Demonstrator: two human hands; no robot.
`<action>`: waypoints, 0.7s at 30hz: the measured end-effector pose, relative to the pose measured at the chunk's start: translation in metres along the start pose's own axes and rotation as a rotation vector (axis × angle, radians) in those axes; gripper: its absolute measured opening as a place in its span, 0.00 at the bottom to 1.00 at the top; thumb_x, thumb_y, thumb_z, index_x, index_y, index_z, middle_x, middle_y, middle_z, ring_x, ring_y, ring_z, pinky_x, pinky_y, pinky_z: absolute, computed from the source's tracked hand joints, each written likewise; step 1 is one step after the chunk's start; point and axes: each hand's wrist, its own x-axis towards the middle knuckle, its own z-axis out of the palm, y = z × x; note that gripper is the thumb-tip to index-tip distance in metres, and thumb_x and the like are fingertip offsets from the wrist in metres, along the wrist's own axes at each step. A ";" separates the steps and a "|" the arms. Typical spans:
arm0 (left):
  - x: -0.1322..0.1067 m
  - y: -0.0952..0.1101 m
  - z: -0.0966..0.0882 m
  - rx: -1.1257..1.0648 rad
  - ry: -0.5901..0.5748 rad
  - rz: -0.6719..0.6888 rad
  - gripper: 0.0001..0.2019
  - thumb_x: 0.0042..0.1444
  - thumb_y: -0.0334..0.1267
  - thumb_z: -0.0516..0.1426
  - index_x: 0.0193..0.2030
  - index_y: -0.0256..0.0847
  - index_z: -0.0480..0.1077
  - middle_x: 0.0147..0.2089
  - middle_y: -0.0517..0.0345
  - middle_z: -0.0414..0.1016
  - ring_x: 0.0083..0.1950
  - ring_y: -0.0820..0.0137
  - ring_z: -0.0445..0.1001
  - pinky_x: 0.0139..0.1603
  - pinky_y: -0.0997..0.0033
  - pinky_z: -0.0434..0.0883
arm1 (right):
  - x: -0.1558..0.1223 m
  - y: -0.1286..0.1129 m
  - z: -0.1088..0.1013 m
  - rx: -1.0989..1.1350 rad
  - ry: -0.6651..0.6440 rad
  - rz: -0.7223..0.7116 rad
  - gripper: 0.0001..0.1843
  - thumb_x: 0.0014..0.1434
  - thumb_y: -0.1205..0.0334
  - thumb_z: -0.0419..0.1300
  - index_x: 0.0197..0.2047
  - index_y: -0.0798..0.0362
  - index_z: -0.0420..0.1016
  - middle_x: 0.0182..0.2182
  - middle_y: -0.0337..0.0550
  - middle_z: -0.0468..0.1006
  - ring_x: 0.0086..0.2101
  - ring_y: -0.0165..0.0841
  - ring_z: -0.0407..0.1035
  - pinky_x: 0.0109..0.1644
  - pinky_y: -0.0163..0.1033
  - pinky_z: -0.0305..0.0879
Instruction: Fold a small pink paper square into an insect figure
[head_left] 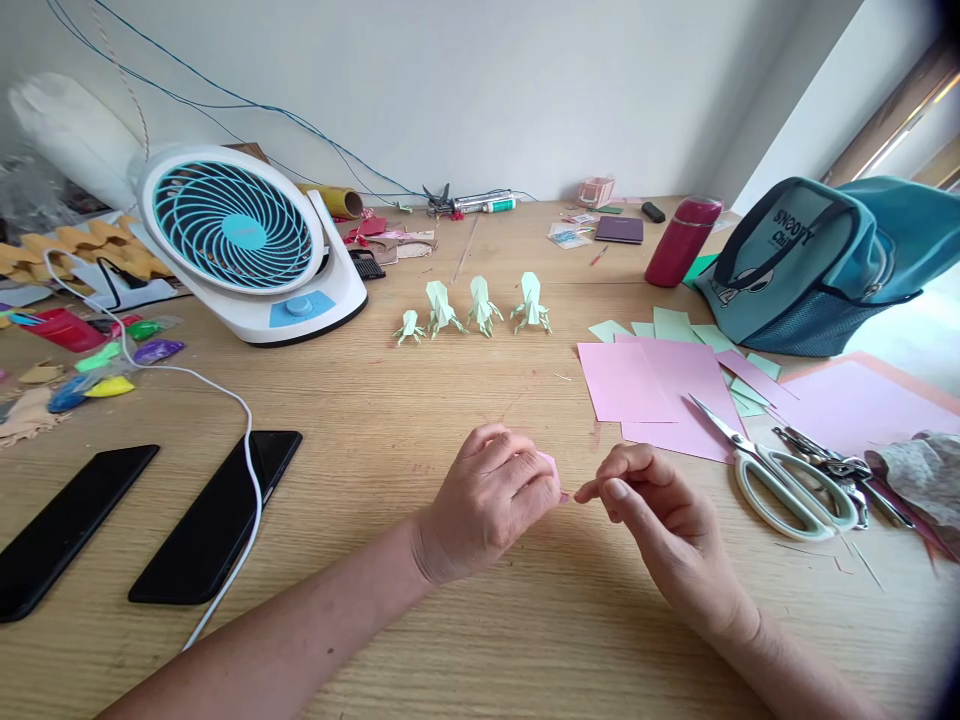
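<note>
My left hand (491, 495) is closed around a small folded piece of pink paper (553, 466), and most of the piece is hidden by my fingers. A narrow pink tip pokes out on its right side. Close by on the right, my right hand (667, 520) has its thumb and fingers curled together, with the index fingertip right at that tip. Whether anything lies between those fingers I cannot make out. Beyond my hands, several pale green folded paper figures with thin legs, one of them a paper figure (531, 300) at the right end, stand in a row.
Scissors (780, 480) lie at right beside pink sheets (630, 385) and green paper pieces. A blue bag (810, 260) and red flask (681, 242) stand behind. To the left are a fan (240, 230), two black phones (217, 520) and a white cable (251, 450).
</note>
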 end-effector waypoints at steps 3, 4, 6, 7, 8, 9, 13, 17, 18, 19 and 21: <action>0.003 0.002 0.000 -0.191 -0.035 -0.194 0.06 0.62 0.26 0.57 0.37 0.40 0.72 0.35 0.60 0.78 0.40 0.70 0.74 0.49 0.65 0.69 | 0.002 0.005 -0.002 -0.139 -0.047 -0.022 0.05 0.68 0.58 0.59 0.46 0.46 0.72 0.35 0.39 0.70 0.36 0.31 0.66 0.40 0.37 0.66; 0.005 0.004 0.000 -0.297 -0.042 -0.291 0.06 0.61 0.26 0.57 0.36 0.40 0.72 0.34 0.60 0.78 0.39 0.71 0.74 0.47 0.66 0.70 | 0.003 0.007 -0.003 -0.162 -0.068 -0.021 0.06 0.68 0.58 0.59 0.48 0.46 0.72 0.37 0.40 0.70 0.37 0.32 0.66 0.41 0.38 0.65; 0.009 0.007 0.000 -0.555 -0.049 -0.527 0.04 0.61 0.28 0.57 0.36 0.40 0.72 0.33 0.60 0.77 0.36 0.72 0.74 0.41 0.71 0.73 | 0.005 0.010 -0.003 -0.177 -0.098 0.007 0.09 0.67 0.57 0.60 0.50 0.46 0.72 0.39 0.41 0.70 0.38 0.33 0.65 0.43 0.39 0.65; 0.010 0.009 0.000 -0.680 -0.053 -0.653 0.03 0.61 0.29 0.58 0.36 0.40 0.71 0.34 0.60 0.77 0.36 0.73 0.75 0.39 0.73 0.73 | 0.005 0.011 -0.002 -0.172 -0.108 0.031 0.09 0.67 0.56 0.60 0.49 0.46 0.72 0.39 0.41 0.70 0.38 0.33 0.66 0.43 0.39 0.65; 0.012 0.011 0.000 -0.782 -0.052 -0.765 0.02 0.60 0.31 0.59 0.36 0.39 0.71 0.34 0.59 0.76 0.36 0.73 0.75 0.37 0.75 0.74 | 0.006 0.011 -0.001 -0.162 -0.119 0.058 0.08 0.66 0.55 0.61 0.46 0.47 0.72 0.38 0.41 0.70 0.38 0.33 0.66 0.42 0.39 0.65; 0.013 0.012 0.000 -0.861 -0.053 -0.855 0.02 0.59 0.32 0.60 0.35 0.39 0.71 0.34 0.59 0.76 0.36 0.73 0.75 0.36 0.76 0.74 | 0.007 0.011 0.000 -0.151 -0.130 0.083 0.08 0.65 0.54 0.61 0.44 0.48 0.73 0.37 0.40 0.70 0.37 0.33 0.66 0.41 0.38 0.65; 0.013 0.013 0.004 -1.057 -0.102 -1.038 0.05 0.56 0.35 0.63 0.35 0.36 0.72 0.33 0.58 0.77 0.34 0.73 0.75 0.35 0.76 0.72 | 0.006 0.008 0.006 -0.137 -0.182 0.156 0.11 0.66 0.52 0.60 0.36 0.50 0.72 0.32 0.39 0.70 0.34 0.32 0.65 0.38 0.37 0.64; 0.012 0.013 0.007 -1.150 -0.159 -1.098 0.05 0.55 0.35 0.63 0.33 0.35 0.73 0.31 0.59 0.76 0.33 0.75 0.73 0.35 0.76 0.69 | 0.005 0.005 0.008 -0.190 -0.196 0.220 0.13 0.66 0.52 0.60 0.33 0.51 0.69 0.28 0.37 0.68 0.29 0.30 0.61 0.34 0.36 0.60; 0.012 0.013 0.007 -1.152 -0.162 -1.098 0.05 0.55 0.35 0.63 0.32 0.35 0.72 0.31 0.60 0.75 0.32 0.75 0.72 0.35 0.77 0.69 | 0.005 0.005 0.008 -0.203 -0.196 0.226 0.14 0.65 0.52 0.60 0.32 0.51 0.68 0.27 0.36 0.67 0.29 0.30 0.60 0.33 0.36 0.58; 0.011 0.014 0.008 -1.152 -0.163 -1.095 0.05 0.55 0.34 0.63 0.31 0.35 0.72 0.30 0.61 0.74 0.32 0.76 0.71 0.34 0.77 0.68 | 0.005 0.004 0.008 -0.216 -0.194 0.227 0.14 0.65 0.53 0.60 0.31 0.51 0.68 0.26 0.35 0.66 0.28 0.29 0.59 0.32 0.36 0.57; 0.010 0.015 0.009 -1.143 -0.161 -1.083 0.06 0.54 0.34 0.62 0.30 0.36 0.71 0.28 0.62 0.72 0.30 0.76 0.69 0.33 0.77 0.67 | 0.005 0.002 0.009 -0.245 -0.198 0.225 0.14 0.64 0.53 0.60 0.30 0.52 0.67 0.25 0.35 0.64 0.26 0.29 0.57 0.30 0.35 0.56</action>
